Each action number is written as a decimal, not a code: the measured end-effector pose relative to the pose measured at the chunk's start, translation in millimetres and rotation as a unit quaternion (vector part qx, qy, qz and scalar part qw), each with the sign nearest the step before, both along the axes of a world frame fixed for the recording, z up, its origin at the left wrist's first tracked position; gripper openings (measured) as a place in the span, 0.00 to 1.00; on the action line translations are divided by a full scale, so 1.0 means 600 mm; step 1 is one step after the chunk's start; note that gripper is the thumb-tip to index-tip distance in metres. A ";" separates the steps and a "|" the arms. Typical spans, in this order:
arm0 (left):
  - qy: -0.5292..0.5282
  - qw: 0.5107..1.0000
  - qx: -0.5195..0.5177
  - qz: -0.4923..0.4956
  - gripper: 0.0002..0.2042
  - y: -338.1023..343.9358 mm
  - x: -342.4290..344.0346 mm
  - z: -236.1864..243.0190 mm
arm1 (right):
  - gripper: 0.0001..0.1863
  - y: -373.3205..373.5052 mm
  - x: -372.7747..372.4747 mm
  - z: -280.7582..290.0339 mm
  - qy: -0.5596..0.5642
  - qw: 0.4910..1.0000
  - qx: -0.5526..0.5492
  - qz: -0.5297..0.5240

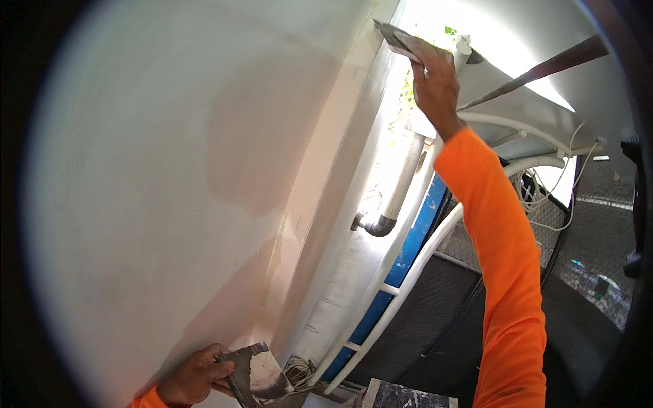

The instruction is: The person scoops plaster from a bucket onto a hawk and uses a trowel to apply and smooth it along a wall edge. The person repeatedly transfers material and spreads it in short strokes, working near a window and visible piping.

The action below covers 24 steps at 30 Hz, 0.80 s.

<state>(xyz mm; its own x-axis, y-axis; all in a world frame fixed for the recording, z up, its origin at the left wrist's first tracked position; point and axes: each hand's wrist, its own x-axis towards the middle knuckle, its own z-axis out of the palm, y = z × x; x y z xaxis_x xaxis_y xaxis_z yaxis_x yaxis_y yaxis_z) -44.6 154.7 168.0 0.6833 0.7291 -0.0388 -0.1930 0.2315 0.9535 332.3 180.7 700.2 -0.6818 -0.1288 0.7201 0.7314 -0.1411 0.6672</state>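
High up, my right hand (437, 85) grips a putty knife (397, 41), its wide thin blade at the edge of the pale wall strip (367, 88). Whether the blade presses on the wall or stands just off it, I cannot tell. Low on the left, my left hand (194, 375) is closed on a second flat, dark-stained putty knife (239, 364). A patch of whitish putty (265, 372) lies on that blade. The smooth white wall (136, 190) fills the left side, with shadows falling across it.
A grey pipe (406, 177) with a dark elbow runs beside the wall edge. White curved railings (415, 272) and a blue panel (422, 228) stand to its right. White cable (530, 187) hangs in loops. A coil of wire (298, 370) and a stained block (411, 396) sit at the bottom.
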 end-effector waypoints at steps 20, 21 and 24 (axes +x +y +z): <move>-0.053 0.999 -0.004 0.005 0.28 -0.017 0.000 0.006 | 0.28 -0.104 -0.065 0.033 -0.097 0.903 0.082 -0.411; -0.051 0.999 0.003 0.005 0.29 -0.017 0.000 0.006 | 0.27 -0.114 -0.072 0.026 -0.110 0.902 0.087 -0.409; -0.059 0.998 0.000 -0.001 0.28 -0.016 0.003 0.002 | 0.23 -0.113 -0.107 0.038 -0.040 0.916 0.075 -0.393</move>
